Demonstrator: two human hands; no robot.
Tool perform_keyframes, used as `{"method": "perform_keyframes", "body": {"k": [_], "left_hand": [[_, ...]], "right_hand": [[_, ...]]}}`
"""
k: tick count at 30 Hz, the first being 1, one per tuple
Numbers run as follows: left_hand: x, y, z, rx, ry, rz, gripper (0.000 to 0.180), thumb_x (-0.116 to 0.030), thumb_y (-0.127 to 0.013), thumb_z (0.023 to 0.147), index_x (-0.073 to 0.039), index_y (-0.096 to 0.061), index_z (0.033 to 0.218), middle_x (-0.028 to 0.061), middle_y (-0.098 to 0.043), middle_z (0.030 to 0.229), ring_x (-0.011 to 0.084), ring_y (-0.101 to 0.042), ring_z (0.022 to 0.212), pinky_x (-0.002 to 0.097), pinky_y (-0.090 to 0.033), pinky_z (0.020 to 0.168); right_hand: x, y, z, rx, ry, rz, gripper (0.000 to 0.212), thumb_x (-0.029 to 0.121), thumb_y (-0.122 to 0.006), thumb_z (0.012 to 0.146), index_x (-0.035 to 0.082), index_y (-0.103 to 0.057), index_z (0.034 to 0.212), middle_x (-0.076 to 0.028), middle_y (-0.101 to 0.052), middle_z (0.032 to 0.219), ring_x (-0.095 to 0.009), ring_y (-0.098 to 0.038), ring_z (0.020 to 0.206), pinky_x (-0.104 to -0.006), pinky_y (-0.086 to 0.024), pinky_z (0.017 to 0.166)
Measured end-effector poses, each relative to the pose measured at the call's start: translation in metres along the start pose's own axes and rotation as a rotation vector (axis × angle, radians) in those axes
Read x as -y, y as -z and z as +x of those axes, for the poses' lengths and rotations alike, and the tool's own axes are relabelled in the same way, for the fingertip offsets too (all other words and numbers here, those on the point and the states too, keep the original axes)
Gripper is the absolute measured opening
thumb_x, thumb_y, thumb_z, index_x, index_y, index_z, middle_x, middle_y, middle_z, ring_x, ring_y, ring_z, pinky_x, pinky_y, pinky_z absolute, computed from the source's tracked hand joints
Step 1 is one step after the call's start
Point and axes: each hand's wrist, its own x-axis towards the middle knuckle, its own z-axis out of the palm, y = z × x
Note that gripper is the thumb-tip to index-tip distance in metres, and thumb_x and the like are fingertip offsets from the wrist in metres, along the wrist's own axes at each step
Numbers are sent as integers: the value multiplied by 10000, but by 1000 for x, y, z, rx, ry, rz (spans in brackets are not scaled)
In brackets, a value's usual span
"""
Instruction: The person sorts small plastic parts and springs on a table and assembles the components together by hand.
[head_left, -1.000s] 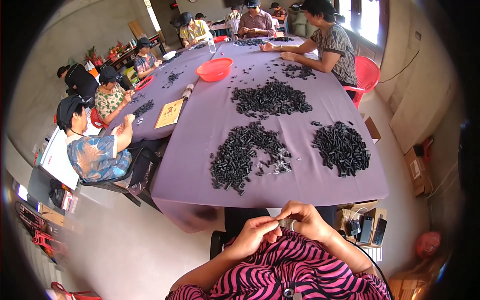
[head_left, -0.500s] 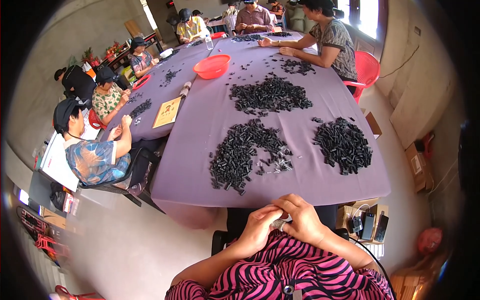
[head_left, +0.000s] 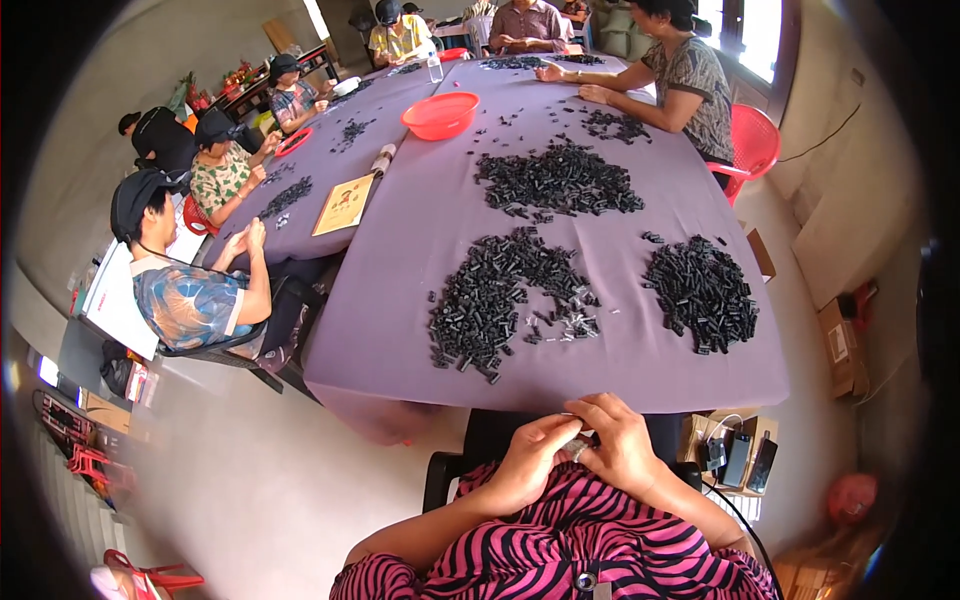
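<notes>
My left hand point(head_left: 532, 462) and my right hand point(head_left: 622, 446) meet in front of my body, just off the near edge of the table. Fingers of both are curled and pressed together at the tips. Whatever lies between them is too small or hidden to name. Beyond them on the purple cloth point(head_left: 400, 350) spreads a curved heap of small black tubular pieces point(head_left: 472, 330). Small clear pieces point(head_left: 582, 325) lie at that heap's inner right side. A second, rounded heap of black pieces point(head_left: 702, 298) sits to the right, and a wider heap point(head_left: 560, 180) farther back.
A red basin point(head_left: 440, 118), a yellow booklet point(head_left: 343, 205) and a clear bottle point(head_left: 435, 68) stand or lie farther up the table. Several people sit along both sides, one nearby at left point(head_left: 190, 290). An open box with dark devices point(head_left: 735, 455) is below the right corner.
My view has shifted a little, so the table and people appear slightly to the right. My hands stay together, with a small change in how the fingers meet.
</notes>
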Motion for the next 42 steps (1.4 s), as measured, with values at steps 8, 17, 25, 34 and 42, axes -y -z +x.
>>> {"method": "perform_keyframes", "body": {"k": [8,17,25,34,42], "left_hand": [[-22,-1,-25,184,93,87,346,-228,-484,1072,46,-636,1219,110,-675,1187,188,-640,1103,343,-482,975],[-34,-16,-31,127,106,175,275,-138,-563,1040,60,-685,1188,48,-703,1046,84,-633,928,239,-492,834],[-25,-8,-30,155,114,113,248,-89,-567,1030,93,-674,1159,138,-698,1143,188,-654,1080,314,-501,979],[-10,-1,-25,66,109,24,249,-100,-553,1030,85,-640,1173,158,-669,1150,243,-643,1067,391,-495,981],[-23,14,-13,-67,-257,666,197,-125,-644,1015,6,-673,1159,14,-692,1042,80,-625,930,255,-520,829]], "right_hand": [[0,8,-6,20,121,213,511,151,-768,730,-8,-648,1201,-156,-662,1029,-356,-668,892,-434,-553,772],[-9,-3,-12,-56,225,319,522,204,-790,784,-1,-638,1239,-154,-674,1089,-357,-672,943,-424,-563,825],[-11,-2,-14,-46,226,334,501,178,-792,780,-5,-640,1221,-142,-684,1117,-348,-675,961,-425,-565,828],[-17,-4,-17,43,171,264,520,162,-779,771,-26,-637,1234,-175,-682,1047,-365,-678,954,-442,-557,841],[-34,8,9,70,146,33,510,84,-759,727,-11,-642,1214,-179,-683,1071,-373,-673,973,-428,-558,841]]}}
